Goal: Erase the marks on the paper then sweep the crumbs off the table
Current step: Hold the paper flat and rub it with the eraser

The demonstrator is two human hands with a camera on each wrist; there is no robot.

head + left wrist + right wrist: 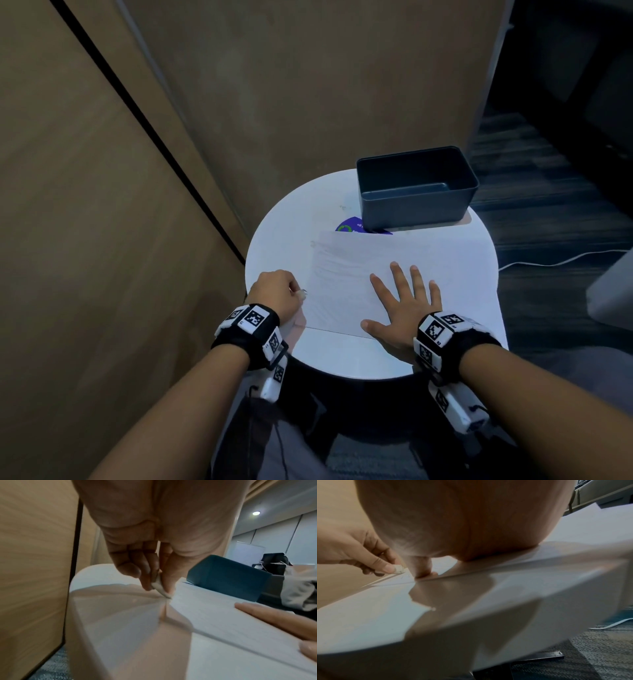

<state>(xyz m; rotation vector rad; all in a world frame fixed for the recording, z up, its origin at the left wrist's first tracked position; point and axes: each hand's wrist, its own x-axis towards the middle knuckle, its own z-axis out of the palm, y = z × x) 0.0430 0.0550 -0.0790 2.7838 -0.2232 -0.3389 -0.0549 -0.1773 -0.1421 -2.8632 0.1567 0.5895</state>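
Left wrist: eraser [160, 588] pinched between fingers [145, 580], touching paper [214, 608] edge.

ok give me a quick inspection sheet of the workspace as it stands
surface: round white table, glossy.
job's things: paper lies flat on it with faint marks; small white eraser at the paper's left edge; crumbs too small to tell.
clutter: empty dark bin at the far side; purple sticker partly under it.
hands: left hand pinches the eraser; right hand pressed flat on the paper.
cables: white cable on the floor to the right.
surroundings: brown wall panels, dark carpet.
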